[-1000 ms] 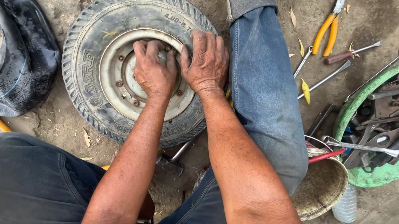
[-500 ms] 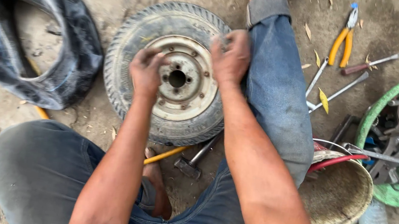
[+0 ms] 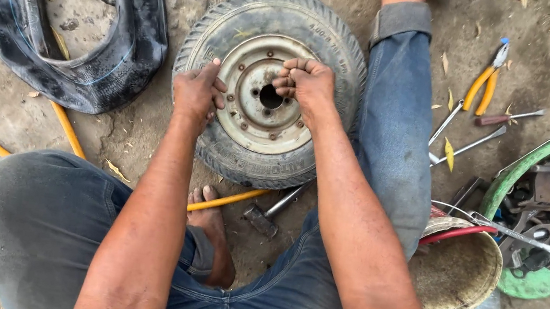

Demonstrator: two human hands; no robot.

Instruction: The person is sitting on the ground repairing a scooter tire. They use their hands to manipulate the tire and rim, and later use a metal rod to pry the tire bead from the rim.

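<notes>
A small grey tyre (image 3: 334,37) on a rusty pale metal rim (image 3: 245,111) lies flat on the dirt between my legs. My left hand (image 3: 196,93) rests on the tyre's left side, fingers at the rim's edge. My right hand (image 3: 306,84) is over the rim's hub, its fingers curled at the centre hole; whether it holds anything is hidden. A hammer (image 3: 270,213) lies under the tyre's near edge.
A black inner tube (image 3: 117,53) lies to the left. Yellow hose (image 3: 70,133) runs across the ground. Right of my leg lie orange-handled pliers (image 3: 482,83) and wrenches (image 3: 466,147). A green tub of tools (image 3: 545,275) and a dirty bowl (image 3: 454,280) sit at the right.
My right hand moved from the tyre's right edge to the rim's hub. My left hand slid out to the tyre's left side. The view shifted, so the wheel appears more central.
</notes>
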